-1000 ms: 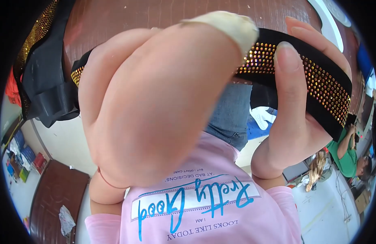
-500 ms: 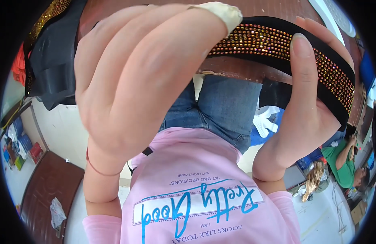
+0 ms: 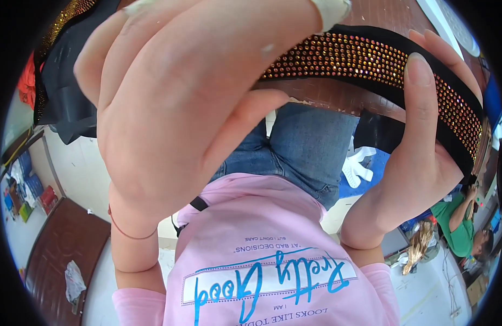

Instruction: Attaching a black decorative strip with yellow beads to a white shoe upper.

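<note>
A black band covered in rows of amber rhinestones arches over the brown table edge. My right hand grips its right part, thumb flat across the stones and fingers behind. My left hand is over the band's left part, hiding that end. Its thumb points right below the band, apart from the index finger, which wears a cream finger cot. Whether the left fingers touch the band is hidden. A black strip hangs beneath the band beside my right wrist.
Black material with another gold-studded strip lies at the upper left. A white object sits on something blue beyond my legs. A person in green is at the right. A brown bench bears a clear plastic bag.
My left hand has shifted upward and its thumb has come into sight, spread away from the index finger. The band and my right hand have moved slightly right.
</note>
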Available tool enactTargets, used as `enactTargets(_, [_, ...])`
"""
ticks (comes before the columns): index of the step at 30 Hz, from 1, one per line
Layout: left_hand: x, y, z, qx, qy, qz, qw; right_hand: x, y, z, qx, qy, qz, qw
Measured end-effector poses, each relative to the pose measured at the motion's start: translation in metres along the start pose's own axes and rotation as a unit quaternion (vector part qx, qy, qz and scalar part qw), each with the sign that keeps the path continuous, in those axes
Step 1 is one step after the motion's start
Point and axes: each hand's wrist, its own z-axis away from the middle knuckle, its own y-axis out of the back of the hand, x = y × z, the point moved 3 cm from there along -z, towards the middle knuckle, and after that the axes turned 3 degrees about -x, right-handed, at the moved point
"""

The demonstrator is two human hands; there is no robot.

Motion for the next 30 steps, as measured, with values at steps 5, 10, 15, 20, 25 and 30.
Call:
enactTargets(5, [-0.004,0.003,-0.006,-0.010,-0.028,-0.015,0.999,0.000,-0.001,0.000,-0.009,0.000,0.029,1.000])
enactTargets(10, [0.009,0.012,-0.004,-0.026,0.024,0.021,0.999,-0.005,0.000,0.002,-0.035,-0.011,0.016,0.999])
enactTargets(15, [0.014,0.002,-0.008,-0.041,0.078,0.081,0.993,0.002,0.000,0.006,-0.020,0.004,-0.003,1.000])
enactTargets(20, [0.022,-0.010,-0.014,-0.010,0.070,0.092,0.993,0.006,0.006,0.001,-0.044,0.041,0.011,0.998])
enactTargets(25, [0.021,-0.015,-0.024,0.008,0.039,0.084,0.996,0.004,0.013,-0.002,-0.046,0.018,0.003,0.999])
enactTargets(30, [0.027,-0.013,-0.024,-0.043,0.041,-0.029,0.998,0.003,0.008,0.000,-0.031,-0.022,-0.027,0.999])
